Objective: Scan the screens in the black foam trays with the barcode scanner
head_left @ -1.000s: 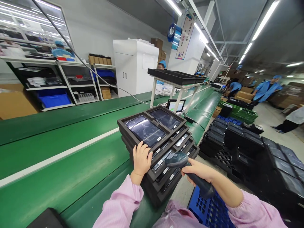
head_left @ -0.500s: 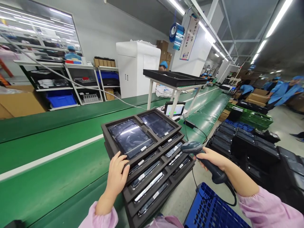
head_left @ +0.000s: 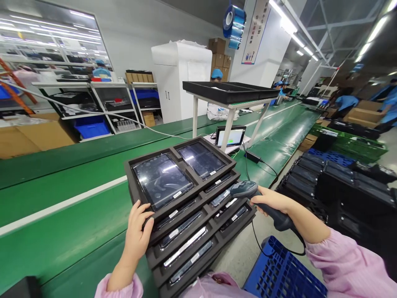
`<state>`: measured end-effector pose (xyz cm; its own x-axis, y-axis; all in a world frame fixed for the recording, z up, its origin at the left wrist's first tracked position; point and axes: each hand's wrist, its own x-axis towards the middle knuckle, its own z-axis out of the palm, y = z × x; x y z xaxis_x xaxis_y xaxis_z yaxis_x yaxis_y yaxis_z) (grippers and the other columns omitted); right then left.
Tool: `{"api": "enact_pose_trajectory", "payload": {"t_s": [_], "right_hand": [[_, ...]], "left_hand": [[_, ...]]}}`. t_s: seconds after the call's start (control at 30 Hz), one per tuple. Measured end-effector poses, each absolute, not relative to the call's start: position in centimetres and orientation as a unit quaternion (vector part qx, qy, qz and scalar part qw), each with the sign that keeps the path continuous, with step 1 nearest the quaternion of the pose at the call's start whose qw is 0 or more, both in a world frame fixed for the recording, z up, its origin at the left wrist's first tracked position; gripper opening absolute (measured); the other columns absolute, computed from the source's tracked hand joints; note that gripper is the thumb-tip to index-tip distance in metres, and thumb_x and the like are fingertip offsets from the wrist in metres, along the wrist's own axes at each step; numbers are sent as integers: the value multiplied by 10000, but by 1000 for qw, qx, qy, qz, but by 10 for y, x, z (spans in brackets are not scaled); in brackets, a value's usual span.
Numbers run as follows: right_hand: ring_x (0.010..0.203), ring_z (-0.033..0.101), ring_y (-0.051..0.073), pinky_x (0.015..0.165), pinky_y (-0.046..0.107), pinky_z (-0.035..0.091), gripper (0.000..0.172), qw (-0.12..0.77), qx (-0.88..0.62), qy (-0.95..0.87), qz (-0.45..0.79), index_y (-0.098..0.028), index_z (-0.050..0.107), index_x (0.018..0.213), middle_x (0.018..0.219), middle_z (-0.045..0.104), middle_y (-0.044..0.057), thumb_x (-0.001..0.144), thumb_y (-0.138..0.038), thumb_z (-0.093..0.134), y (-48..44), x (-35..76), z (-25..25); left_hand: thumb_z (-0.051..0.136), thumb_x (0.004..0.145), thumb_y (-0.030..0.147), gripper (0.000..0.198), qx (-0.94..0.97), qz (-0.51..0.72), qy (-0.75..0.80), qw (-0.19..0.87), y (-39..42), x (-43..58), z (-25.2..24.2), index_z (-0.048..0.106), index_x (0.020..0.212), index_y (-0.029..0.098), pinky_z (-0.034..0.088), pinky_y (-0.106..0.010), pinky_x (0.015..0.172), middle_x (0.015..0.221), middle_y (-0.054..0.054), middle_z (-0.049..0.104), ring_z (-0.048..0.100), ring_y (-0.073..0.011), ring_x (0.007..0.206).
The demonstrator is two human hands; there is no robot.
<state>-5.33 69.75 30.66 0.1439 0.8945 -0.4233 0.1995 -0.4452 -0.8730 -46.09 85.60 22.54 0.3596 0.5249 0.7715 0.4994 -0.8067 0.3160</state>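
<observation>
My right hand (head_left: 263, 200) is closed around the handle of a dark barcode scanner (head_left: 245, 189), its head over the right side of a stack of black foam trays. My left hand (head_left: 138, 227) rests at the left edge of the top foam tray (head_left: 182, 159), fingers apart and slightly curled. Two tablets lie side by side in that tray: a left tablet (head_left: 163, 180) and a right tablet (head_left: 201, 159), dark screens up, each with a small white label. Lower trays are stepped toward me, showing edges of more labelled tablets, such as one tablet (head_left: 186, 246) with a bright edge.
The stack stands on a green conveyor belt (head_left: 102, 207). Beyond it are a small lit screen (head_left: 231, 136) and a white-legged stand (head_left: 229, 120) carrying a black tray (head_left: 217, 92). A blue crate (head_left: 279, 269) and stacked black trays (head_left: 350, 186) are at right. Co-workers are farther back.
The view has shifted a little. My left hand has slid left and down along the tray edge. The scanner has moved slightly left over the stack, still in my right hand.
</observation>
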Motion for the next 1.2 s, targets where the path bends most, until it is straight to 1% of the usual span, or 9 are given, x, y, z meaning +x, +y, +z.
{"api": "enact_pose_trajectory", "payload": {"t_s": [0.07, 0.2, 0.3, 0.4, 0.53, 0.87, 0.97, 1.1, 1.2], "right_hand": [[465, 504, 96, 368, 222, 427, 388, 325, -673, -410, 523, -188, 399, 905, 788, 573, 10, 591, -327, 581, 695, -53, 305], [507, 559, 113, 387, 218, 436, 401, 266, -659, -439, 550, -180, 419, 935, 898, 581, 43, 590, -312, 576, 687, -54, 296], [466, 536, 108, 379, 217, 427, 436, 249, -684, -417, 544, -186, 400, 954, 799, 578, 17, 577, -324, 570, 683, -55, 287], [452, 517, 101, 381, 214, 428, 414, 262, -697, -401, 533, -189, 390, 929, 735, 567, -4, 574, -325, 555, 681, -54, 285], [456, 515, 100, 372, 218, 422, 363, 283, -694, -397, 530, -188, 390, 891, 760, 572, 1, 590, -319, 543, 677, -57, 289], [477, 506, 96, 385, 224, 428, 368, 315, -703, -369, 520, -187, 397, 891, 768, 555, -4, 594, -332, 559, 667, -64, 295], [484, 511, 102, 393, 231, 428, 381, 307, -707, -368, 520, -183, 400, 891, 767, 561, 8, 594, -353, 568, 660, -73, 298], [510, 545, 118, 418, 231, 426, 464, 295, -656, -400, 568, -181, 392, 970, 776, 558, 12, 603, -380, 594, 646, -115, 298], [505, 540, 102, 428, 228, 425, 462, 304, -601, -397, 624, -190, 379, 974, 876, 569, 34, 619, -394, 593, 638, -159, 291]], "left_hand": [[435, 887, 226, 138, 825, 470, 313, 17, 856, -461, 225, 571, 896, 210, 379, -528, 1015, 1093, -88, 597, 380, -290, 1293], [437, 882, 224, 141, 822, 472, 318, 28, 855, -461, 224, 576, 903, 210, 360, -537, 1029, 1114, -90, 589, 371, -288, 1299], [439, 874, 246, 156, 814, 477, 328, 44, 855, -461, 223, 590, 883, 208, 340, -537, 1049, 1100, -88, 598, 378, -288, 1295], [440, 869, 268, 169, 813, 471, 338, 55, 855, -461, 223, 595, 867, 203, 336, -533, 1055, 1100, -90, 598, 380, -289, 1292], [442, 874, 255, 152, 815, 474, 329, 50, 856, -461, 223, 588, 878, 209, 340, -535, 1051, 1099, -89, 593, 380, -286, 1292], [438, 883, 220, 135, 818, 488, 302, 36, 855, -457, 223, 571, 907, 212, 358, -532, 1034, 1105, -86, 582, 376, -290, 1292], [438, 885, 217, 132, 820, 486, 302, 38, 856, -456, 222, 567, 913, 205, 354, -537, 1032, 1113, -93, 577, 361, -291, 1302], [440, 884, 219, 135, 814, 492, 305, 45, 852, -453, 223, 573, 897, 199, 361, -521, 1030, 1090, -88, 588, 374, -276, 1294], [427, 888, 232, 157, 813, 487, 314, 53, 847, -451, 226, 579, 892, 194, 370, -508, 1025, 1101, -91, 589, 378, -266, 1289]]}}
